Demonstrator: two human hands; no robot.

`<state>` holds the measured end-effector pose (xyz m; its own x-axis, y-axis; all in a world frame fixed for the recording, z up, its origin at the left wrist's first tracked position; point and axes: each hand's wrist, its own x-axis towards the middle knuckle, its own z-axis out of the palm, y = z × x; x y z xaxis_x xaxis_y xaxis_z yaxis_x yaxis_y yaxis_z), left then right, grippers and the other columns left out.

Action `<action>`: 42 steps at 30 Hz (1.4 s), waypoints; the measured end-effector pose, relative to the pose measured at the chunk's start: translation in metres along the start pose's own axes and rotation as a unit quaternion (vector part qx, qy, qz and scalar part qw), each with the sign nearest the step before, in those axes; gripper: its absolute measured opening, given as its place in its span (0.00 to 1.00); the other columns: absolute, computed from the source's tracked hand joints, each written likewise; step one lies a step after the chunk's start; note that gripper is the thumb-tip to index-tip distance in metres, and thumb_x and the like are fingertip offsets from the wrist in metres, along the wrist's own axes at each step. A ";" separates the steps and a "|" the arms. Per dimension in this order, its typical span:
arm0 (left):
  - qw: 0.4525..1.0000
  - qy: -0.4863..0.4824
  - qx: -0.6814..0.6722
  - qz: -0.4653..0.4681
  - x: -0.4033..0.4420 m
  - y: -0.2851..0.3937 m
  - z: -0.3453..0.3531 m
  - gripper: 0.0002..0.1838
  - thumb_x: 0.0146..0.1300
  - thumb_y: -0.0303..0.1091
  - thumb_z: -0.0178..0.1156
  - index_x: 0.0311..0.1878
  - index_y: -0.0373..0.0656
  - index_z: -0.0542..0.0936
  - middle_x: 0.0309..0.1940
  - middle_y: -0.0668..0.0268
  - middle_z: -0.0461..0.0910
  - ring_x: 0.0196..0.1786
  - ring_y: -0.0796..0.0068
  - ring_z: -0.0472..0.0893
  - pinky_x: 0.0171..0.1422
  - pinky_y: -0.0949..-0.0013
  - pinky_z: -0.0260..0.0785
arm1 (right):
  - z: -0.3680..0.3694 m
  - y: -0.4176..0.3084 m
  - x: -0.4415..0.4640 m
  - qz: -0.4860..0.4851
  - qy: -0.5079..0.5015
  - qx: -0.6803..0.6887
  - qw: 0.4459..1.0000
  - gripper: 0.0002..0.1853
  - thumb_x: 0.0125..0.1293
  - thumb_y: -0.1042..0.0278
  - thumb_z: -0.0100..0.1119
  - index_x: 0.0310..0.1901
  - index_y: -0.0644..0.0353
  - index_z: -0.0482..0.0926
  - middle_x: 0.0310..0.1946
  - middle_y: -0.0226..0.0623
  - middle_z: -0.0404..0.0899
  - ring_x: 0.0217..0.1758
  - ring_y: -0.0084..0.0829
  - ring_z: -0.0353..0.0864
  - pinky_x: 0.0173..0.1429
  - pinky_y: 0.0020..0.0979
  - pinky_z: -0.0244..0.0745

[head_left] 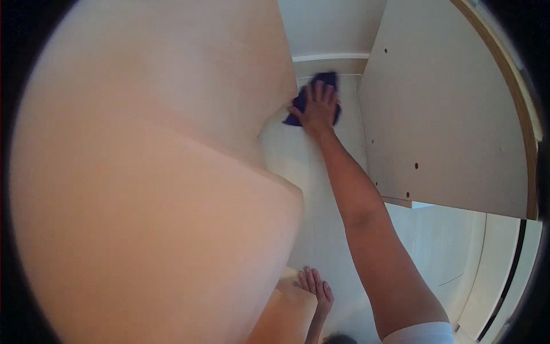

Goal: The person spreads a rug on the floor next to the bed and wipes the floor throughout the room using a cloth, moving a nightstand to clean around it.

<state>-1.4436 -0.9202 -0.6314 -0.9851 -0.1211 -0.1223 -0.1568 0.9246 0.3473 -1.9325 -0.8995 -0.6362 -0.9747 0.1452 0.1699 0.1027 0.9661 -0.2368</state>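
Note:
My right hand (pixel 319 109) lies with its fingers spread flat on top of a dark blue-purple cloth (pixel 327 79), pressing it against the pale floor (pixel 286 143). The cloth is bunched and slightly blurred, its edges sticking out around the fingers. At the bottom, my left hand (pixel 316 285) is open, with its fingers stretched out beside the edge of a light tan panel (pixel 286 312). Whether that hand rests on the panel or on the floor, I cannot tell.
Large light tan furniture surfaces (pixel 160 189) fill the left side. On the right stands a whitish panel (pixel 441 109) with several small holes and a brown edge. A wall (pixel 335 28) with a baseboard (pixel 332 65) closes off the far end. A dark round shape (pixel 339 339) shows at the bottom.

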 end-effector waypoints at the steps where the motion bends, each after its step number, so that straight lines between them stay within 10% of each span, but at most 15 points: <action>1: 1.000 -0.003 -0.002 0.000 0.001 0.000 0.001 0.29 0.70 0.38 0.40 0.69 0.29 0.61 0.72 0.43 0.54 0.75 0.37 0.49 0.75 0.36 0.36 | 0.005 -0.015 0.004 -0.107 -0.059 0.021 0.992 0.50 0.58 0.27 0.50 0.73 0.55 0.54 0.75 0.47 0.48 0.77 0.53 0.43 0.77 0.54 0.29; 10: 0.999 -0.024 -0.028 -0.015 0.000 0.001 -0.010 0.29 0.71 0.38 0.39 0.70 0.31 0.58 0.74 0.46 0.50 0.76 0.39 0.47 0.76 0.37 0.34 | -0.021 -0.009 -0.196 -0.492 -0.059 -0.066 0.866 0.30 0.65 0.54 0.48 0.68 0.56 0.65 0.73 0.36 0.55 0.77 0.40 0.48 0.77 0.49 0.43; 12: 0.999 -0.015 -0.028 -0.007 0.000 0.001 -0.012 0.29 0.71 0.38 0.39 0.71 0.31 0.57 0.74 0.46 0.50 0.76 0.39 0.47 0.76 0.39 0.34 | -0.055 0.040 -0.246 -0.438 -0.206 0.170 0.858 0.25 0.61 0.57 0.57 0.60 0.53 0.74 0.73 0.33 0.56 0.77 0.39 0.49 0.78 0.49 0.42; 19: 0.999 0.026 -0.039 -0.006 -0.004 0.006 -0.001 0.29 0.70 0.33 0.39 0.71 0.31 0.55 0.74 0.46 0.49 0.76 0.40 0.47 0.77 0.43 0.37 | -0.151 0.261 -0.281 -0.121 -0.190 0.146 0.963 0.13 0.49 0.70 0.68 0.36 0.57 0.76 0.69 0.34 0.63 0.75 0.42 0.54 0.77 0.49 0.44; 25: 0.997 0.073 0.031 0.016 0.012 0.022 -0.008 0.29 0.68 0.31 0.45 0.72 0.32 0.56 0.74 0.46 0.49 0.76 0.39 0.47 0.77 0.44 0.38 | -0.170 0.450 -0.266 0.075 0.082 0.096 0.989 0.24 0.54 0.80 0.57 0.54 0.65 0.66 0.67 0.45 0.65 0.73 0.49 0.58 0.75 0.51 0.47; 28: 0.983 -0.051 -0.043 -0.168 0.035 0.072 -0.042 0.33 0.66 0.28 0.52 0.73 0.33 0.55 0.75 0.48 0.49 0.76 0.41 0.49 0.77 0.45 0.41 | -0.153 0.516 -0.224 0.087 0.147 0.020 0.985 0.25 0.61 0.77 0.55 0.61 0.66 0.64 0.62 0.46 0.70 0.66 0.46 0.68 0.70 0.45 0.62; 30: 0.876 0.017 -0.465 -0.125 0.086 0.135 -0.098 0.39 0.63 0.27 0.60 0.74 0.37 0.53 0.76 0.51 0.47 0.77 0.50 0.50 0.76 0.49 0.46 | -0.138 0.550 -0.170 0.369 0.124 0.458 0.799 0.26 0.68 0.70 0.53 0.65 0.64 0.61 0.56 0.43 0.75 0.56 0.38 0.78 0.57 0.37 0.76; 31: 0.873 0.065 -0.479 -0.066 0.107 0.161 -0.120 0.40 0.62 0.27 0.61 0.74 0.38 0.52 0.76 0.53 0.48 0.76 0.54 0.51 0.76 0.52 0.48 | -0.154 0.544 -0.147 0.361 0.129 0.465 0.798 0.26 0.68 0.70 0.53 0.65 0.64 0.61 0.56 0.43 0.75 0.56 0.38 0.78 0.57 0.37 0.76; 33: 0.837 0.142 -0.528 0.009 0.149 0.203 -0.158 0.40 0.62 0.26 0.62 0.74 0.40 0.53 0.74 0.56 0.54 0.75 0.61 0.56 0.75 0.56 0.51 | -0.199 0.503 -0.110 0.301 0.043 0.734 0.607 0.22 0.71 0.64 0.53 0.63 0.62 0.65 0.51 0.40 0.77 0.49 0.30 0.81 0.48 0.32 0.80; 37: 0.855 0.136 -0.494 0.085 0.211 0.207 -0.195 0.23 0.62 0.23 0.60 0.60 0.32 0.70 0.54 0.59 0.77 0.55 0.73 0.76 0.58 0.71 0.67 | -0.253 0.447 -0.079 0.222 -0.031 0.792 0.568 0.20 0.73 0.65 0.48 0.63 0.62 0.68 0.52 0.40 0.77 0.49 0.32 0.81 0.50 0.34 0.79; 42: 0.924 0.189 -0.323 0.076 0.221 0.215 -0.198 0.06 0.61 0.25 0.61 0.36 0.31 0.76 0.22 0.67 0.76 0.25 0.81 0.70 0.30 0.70 0.63 | -0.258 0.433 -0.083 0.203 -0.002 0.736 0.645 0.23 0.71 0.66 0.49 0.66 0.61 0.65 0.54 0.40 0.76 0.52 0.32 0.79 0.52 0.34 0.77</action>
<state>-1.7094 -0.8198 -0.3993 -0.9348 -0.2371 0.2646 0.0962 0.5479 0.8310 -1.7562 -0.4385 -0.5063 -0.9277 0.3187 -0.1946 0.0534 -0.4027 -0.9138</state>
